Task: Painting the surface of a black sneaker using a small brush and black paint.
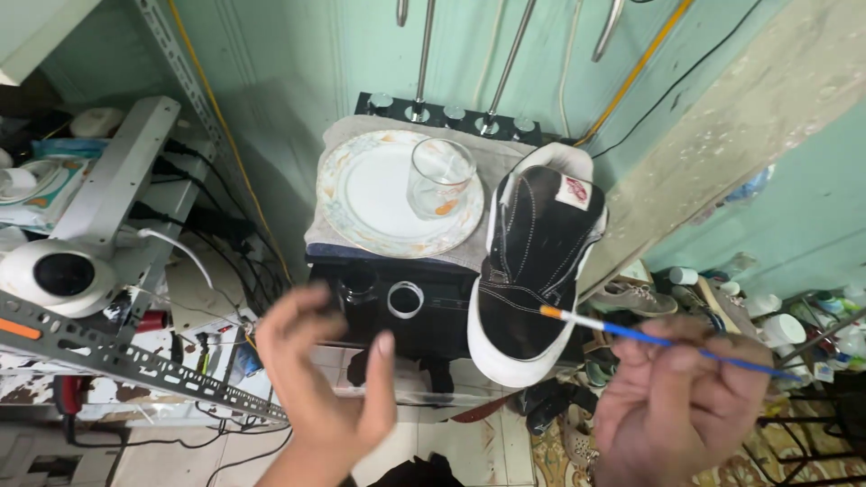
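My right hand grips a thin blue-handled paintbrush whose orange and white tip touches the heel of a black shoe with a white sole. The shoe stands heel-up against a black stand. My left hand hovers open, fingers spread, in front of the stand's lower face, near a round ring; it is blurred. A white plate with a floral rim lies on a cloth on top of the stand, and a clear glass stands on the plate.
A grey perforated metal rack with cables and a white round camera fills the left. Small pots and bottles and other shoes crowd the right. Metal rods hang against the green wall.
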